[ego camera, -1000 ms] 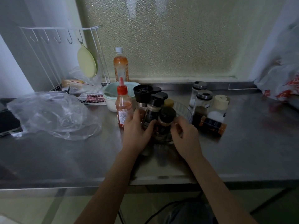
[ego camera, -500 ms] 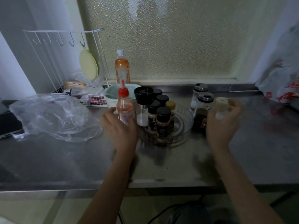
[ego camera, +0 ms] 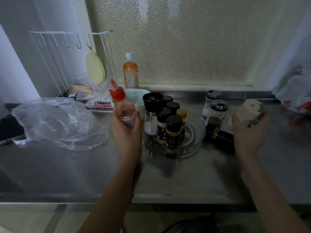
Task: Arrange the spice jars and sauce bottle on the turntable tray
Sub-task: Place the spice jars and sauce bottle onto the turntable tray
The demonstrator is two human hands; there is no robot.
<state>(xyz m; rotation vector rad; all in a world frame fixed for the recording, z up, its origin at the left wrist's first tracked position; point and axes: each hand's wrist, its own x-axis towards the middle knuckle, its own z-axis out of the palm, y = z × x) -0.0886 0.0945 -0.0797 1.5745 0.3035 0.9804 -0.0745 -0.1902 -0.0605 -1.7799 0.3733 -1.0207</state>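
The steel desk (ego camera: pixel 168 179) carried a clear turntable tray (ego camera: pixel 199 133) near its middle, a crumpled plastic bag (ego camera: pixel 55 121) to the left, a white wire rack (ego camera: pixel 99 105) behind that, and two glass jars (ego camera: pixel 217 108) right of the tray.

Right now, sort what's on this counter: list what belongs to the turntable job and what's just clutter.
For the job: sauce bottle in the left hand; cream-lidded jar in the right hand; glass turntable tray; black-capped spice jars; grinder; steel-lidded jars.

Clutter: plastic bag; drink bottle; wire rack; green bowl.
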